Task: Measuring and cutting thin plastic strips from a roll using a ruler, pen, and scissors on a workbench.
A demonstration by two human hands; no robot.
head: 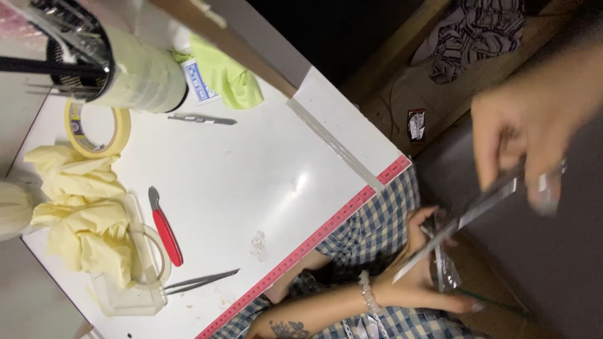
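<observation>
Right hand [534,135]: blurred, raised off the bench edge, fingers pinched shut on the upper end of a long, narrow, shiny strip [468,216].
Left hand [421,270]: below the bench edge, over the lap, fingers curled around the strip's lower end and a small clear plastic bag [447,273]; a bead bracelet [367,295] on the wrist.
Progress: the strip is off the bench and held between both hands; it looks mid-handling, and nothing finished shows.
Bench [251,169]: white top with a red ruler edge [314,235]; red-handled tool [165,229], tweezers [201,280], scalpel [202,119], masking tape roll [97,132], crumpled yellow cloths [81,207], clear tray [135,295].
Room: dim, brown floor, patterned cloth [480,31] beyond.
</observation>
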